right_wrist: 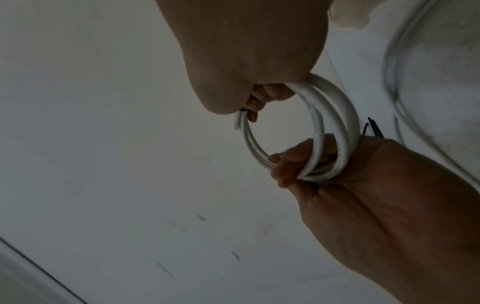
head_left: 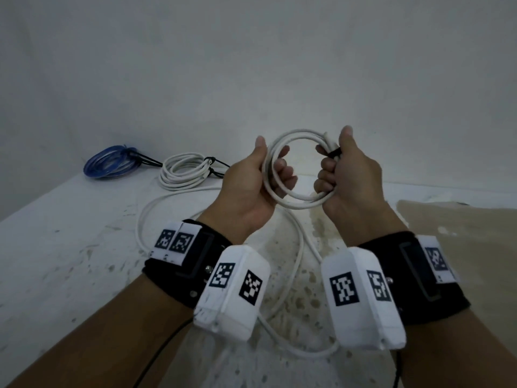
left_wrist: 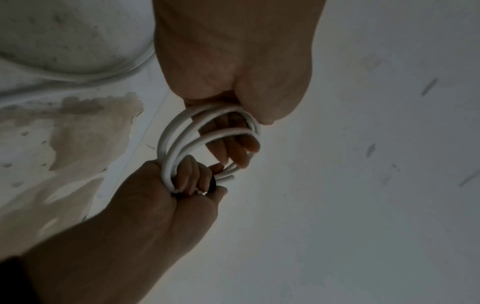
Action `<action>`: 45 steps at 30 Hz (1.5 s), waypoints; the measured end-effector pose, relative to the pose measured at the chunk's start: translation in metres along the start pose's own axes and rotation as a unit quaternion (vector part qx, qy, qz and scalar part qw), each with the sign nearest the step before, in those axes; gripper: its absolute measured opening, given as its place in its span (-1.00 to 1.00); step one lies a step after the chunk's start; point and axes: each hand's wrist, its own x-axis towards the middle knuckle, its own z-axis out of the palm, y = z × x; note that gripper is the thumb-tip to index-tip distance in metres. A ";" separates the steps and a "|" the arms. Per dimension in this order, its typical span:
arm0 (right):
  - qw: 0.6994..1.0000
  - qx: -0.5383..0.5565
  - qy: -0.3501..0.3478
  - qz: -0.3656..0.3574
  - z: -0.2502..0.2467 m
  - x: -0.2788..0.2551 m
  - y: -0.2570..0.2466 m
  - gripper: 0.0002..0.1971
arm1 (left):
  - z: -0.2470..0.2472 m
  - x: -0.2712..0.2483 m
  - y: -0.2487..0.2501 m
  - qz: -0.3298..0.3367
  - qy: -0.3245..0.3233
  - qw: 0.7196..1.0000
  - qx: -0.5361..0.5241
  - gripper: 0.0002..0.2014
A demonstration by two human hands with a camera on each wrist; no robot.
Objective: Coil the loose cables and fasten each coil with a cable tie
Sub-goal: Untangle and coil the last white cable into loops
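I hold a white coil (head_left: 299,169) up above the counter (head_left: 70,247), between my two hands. My left hand (head_left: 249,180) is wrapped round the coil's left side, thumb up along the loops, fingers curled through the ring. My right hand (head_left: 352,177) is clenched on the coil's right side, where a small black piece, likely a tie (head_left: 334,153), shows between thumb and fingers. The cable's loose tail (head_left: 302,247) drops from the coil and loops over the counter beneath my wrists. Beyond the coil, to its left by the wall, lie a tied white bundle (head_left: 184,172) and, further left, a tied blue bundle (head_left: 112,162).
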 end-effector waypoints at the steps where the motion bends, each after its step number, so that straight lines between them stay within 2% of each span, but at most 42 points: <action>1: 1.000 -0.006 0.003 -0.004 0.002 -0.001 0.002 -0.50 | -0.001 0.002 0.001 0.001 0.005 1.000 -0.009 -0.56; 5: 1.000 -0.002 0.015 0.003 0.007 -0.002 0.009 -0.47 | -0.006 0.008 0.004 0.021 0.017 0.999 0.021 -0.55; 9: 0.996 0.054 0.067 0.027 0.010 -0.005 0.016 -0.46 | -0.003 0.009 -0.005 0.102 0.041 0.981 0.159 -0.69; 10: 0.995 0.062 0.077 0.028 0.010 -0.005 0.018 -0.45 | -0.001 0.009 -0.007 0.103 0.044 0.982 0.154 -0.69; 12: 0.993 0.083 0.072 0.030 0.011 -0.004 0.020 -0.44 | -0.001 0.011 -0.005 0.074 0.045 0.993 0.077 -0.62; 14: 0.992 0.110 0.016 0.051 0.014 -0.005 0.024 -0.44 | -0.006 0.016 0.001 0.069 0.054 0.996 0.016 -0.58; 16: 0.990 0.106 -0.060 0.076 0.015 -0.005 0.026 -0.44 | -0.015 0.021 0.008 0.085 0.074 0.994 0.005 -0.58; 20: 0.978 -0.046 -0.187 0.076 0.009 -0.005 0.019 -0.57 | -0.034 0.029 0.023 0.096 0.120 0.988 0.018 -0.57; 22: 0.969 -0.093 -0.215 0.079 0.006 -0.004 0.017 -0.65 | -0.039 0.031 0.029 0.098 0.142 0.985 0.028 -0.62; 25: 0.968 -0.094 -0.217 0.085 0.010 -0.001 0.024 -0.72 | -0.045 0.033 0.034 0.094 0.183 0.978 0.039 -0.72; 27: 0.968 -0.088 -0.216 0.089 0.018 0.000 0.030 -0.74 | -0.052 0.034 0.038 0.081 0.209 0.974 0.022 -0.70; 31: 0.973 -0.028 -0.196 0.115 0.044 0.001 0.046 -0.80 | -0.067 0.027 0.044 0.076 0.210 0.972 -0.080 -0.70; 34: 0.971 -0.033 -0.202 0.127 0.066 -0.005 0.060 -0.79 | -0.082 0.022 0.053 0.092 0.208 0.965 -0.127 -0.66; 36: 0.965 -0.061 -0.217 0.136 0.079 -0.010 0.071 -0.80 | -0.097 0.025 0.062 0.107 0.246 0.956 -0.117 -0.63; 40: 0.957 -0.107 -0.222 0.155 0.100 -0.008 0.085 -0.82 | -0.127 0.035 0.071 0.093 0.311 0.946 -0.010 -0.72; 43: 0.960 -0.099 -0.198 0.174 0.116 0.005 0.095 -0.82 | -0.140 0.040 0.079 0.075 0.324 0.943 0.029 -0.71; 45: 0.963 -0.088 -0.174 0.184 0.130 0.020 0.102 -0.78 | -0.144 0.044 0.092 0.074 0.307 0.949 0.009 -0.74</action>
